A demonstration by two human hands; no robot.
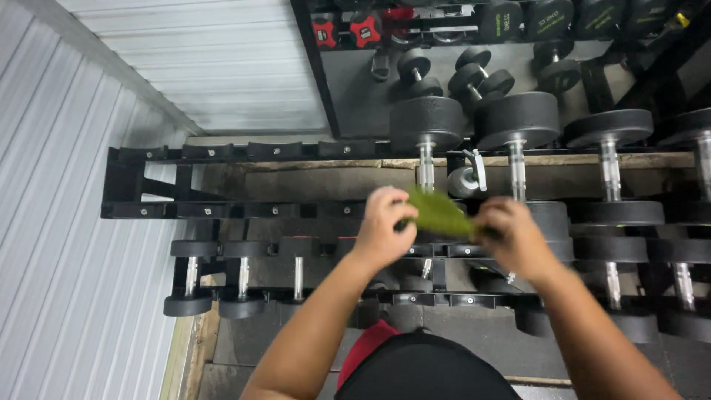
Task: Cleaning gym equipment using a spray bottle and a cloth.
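While pinched between hands: crumpled green cloth (438, 212)

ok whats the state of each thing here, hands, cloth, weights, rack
left hand: closed, pinching one end of the green cloth
right hand: closed, gripping the other end
green cloth: held up between both hands, bunched, blurred
big dumbbells: resting on the top rack
small dumbbells: resting on the lower rack
top rack: left slots bare
spray bottle: lying on the rack
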